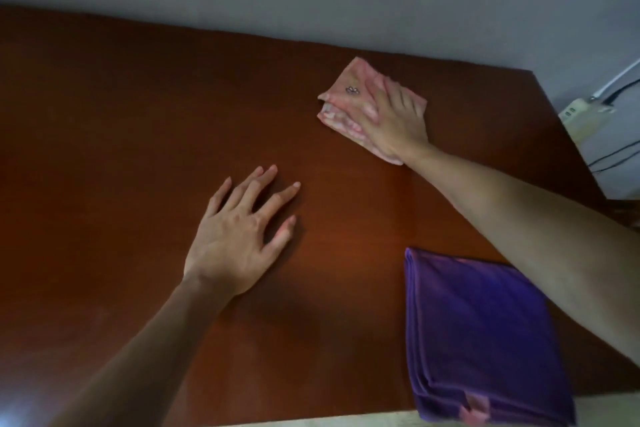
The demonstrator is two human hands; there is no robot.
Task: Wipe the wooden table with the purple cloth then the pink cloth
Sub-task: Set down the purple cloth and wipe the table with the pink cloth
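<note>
Right hand flat on the pink cloth at the far right of the wooden counter, fingers straight, pressing down, cloth spreading out beneath and leftward of them; left hand resting open on bare wood, fingers splayed, holding nothing; purple cloth folded at the near right edge, under the right forearm.

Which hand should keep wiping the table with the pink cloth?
The right hand. It already presses flat on the pink cloth near the far edge of the table. The left hand rests bare on the wood, apart from both cloths. The purple cloth lies folded at the near edge.
</note>
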